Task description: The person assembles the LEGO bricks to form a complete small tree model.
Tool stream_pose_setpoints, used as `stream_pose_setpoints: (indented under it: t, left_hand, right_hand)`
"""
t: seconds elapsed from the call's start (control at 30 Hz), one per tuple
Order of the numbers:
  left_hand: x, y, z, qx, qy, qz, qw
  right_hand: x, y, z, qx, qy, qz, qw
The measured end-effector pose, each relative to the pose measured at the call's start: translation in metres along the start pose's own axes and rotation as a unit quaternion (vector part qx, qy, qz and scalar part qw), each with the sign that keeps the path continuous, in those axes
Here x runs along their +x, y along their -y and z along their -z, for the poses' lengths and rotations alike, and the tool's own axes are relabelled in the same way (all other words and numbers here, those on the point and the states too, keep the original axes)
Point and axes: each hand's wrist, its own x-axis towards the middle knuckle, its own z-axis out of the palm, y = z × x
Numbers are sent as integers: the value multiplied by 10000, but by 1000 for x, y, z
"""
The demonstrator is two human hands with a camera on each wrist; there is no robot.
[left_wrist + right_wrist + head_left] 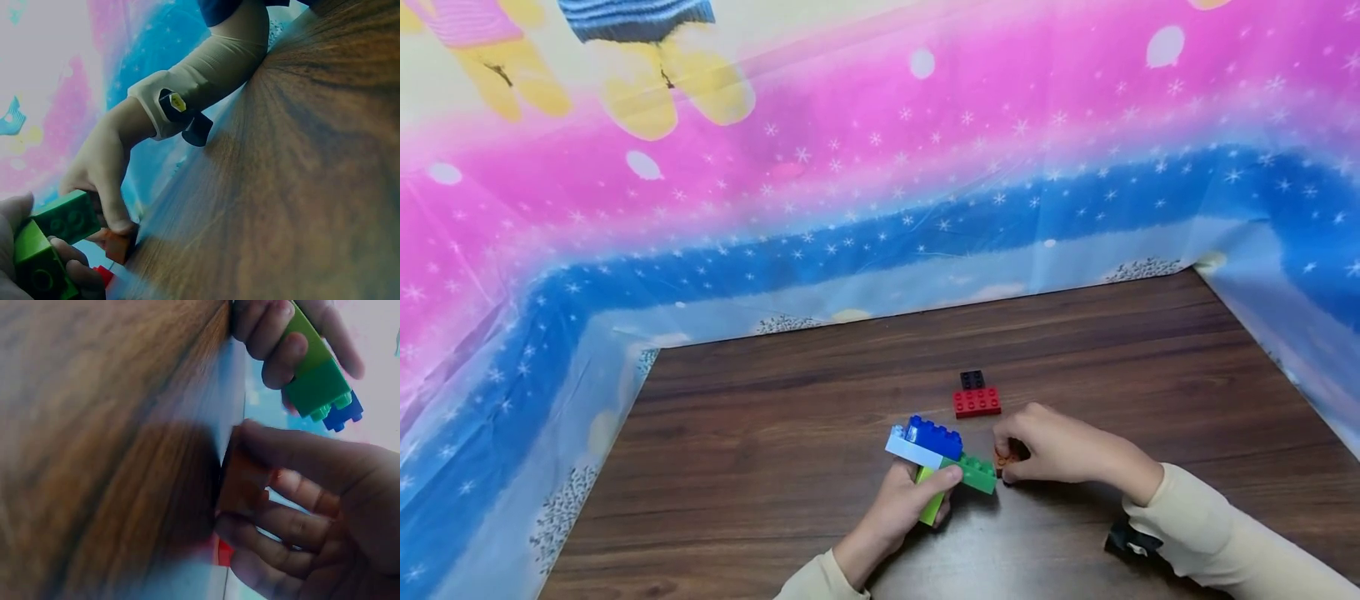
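Observation:
Joined toy building bricks are gripped by the left hand (891,508), its thumb and fingers round the lime-green brick (931,504). Above that sit a light blue brick (917,452) and a green brick (979,475), with a dark blue brick (934,437) on top, tilted. My right hand (1063,446) pinches an orange brick (244,484) between thumb and fingers, low over the tabletop, a short gap from the green brick's end. In the head view, those fingers hide most of the orange brick. A dark strip runs along its table side in the right wrist view.
Beyond the hands, a red brick (977,405) lies on the wooden table (760,467), with a small black brick (972,379) right behind it. A printed pink and blue cloth (850,192) stands along the table's back and sides. A black device (1131,540) sits at the right wrist.

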Motion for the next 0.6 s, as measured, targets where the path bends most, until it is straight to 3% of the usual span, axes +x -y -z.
stream_pose_setpoints:
  t: [0.23,0.43,0.6]
  left_hand:
    - [0,-1,0,87,5,204,9998]
    - [0,-2,-1,189,-31,171,9997]
    - [1,-3,-2,188,-28,175,9997]
  right_hand:
    - [1,-7,1,1056,-264,254,9937]
    - [5,-3,1,2326,-360,43,9719]
    - [7,5,-3,2808,-436,8,9588]
